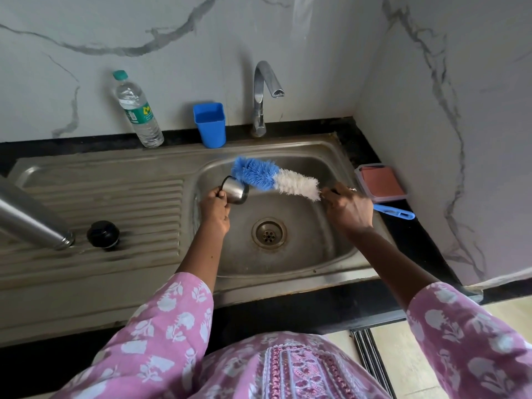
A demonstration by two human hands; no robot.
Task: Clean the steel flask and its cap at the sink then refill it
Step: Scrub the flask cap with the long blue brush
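Over the sink basin (302, 254) my left hand (214, 211) grips a small steel cup-shaped cap (235, 190), tilted with its mouth up and to the left. My right hand (348, 210) holds a bottle brush (276, 180) by its blue handle; the blue and white bristles point left, and the blue tip lies against the cap's rim. The steel flask (31, 217) lies on its side on the ribbed drainboard at the left, mouth toward the sink. A black stopper (103, 234) stands beside the flask's mouth.
A tap (263, 93) rises behind the basin; no water runs from it. A blue plastic cup (209, 125) and a clear water bottle (136, 110) stand at the back wall. A lidded box with an orange sponge (380, 182) sits on the black counter at the right.
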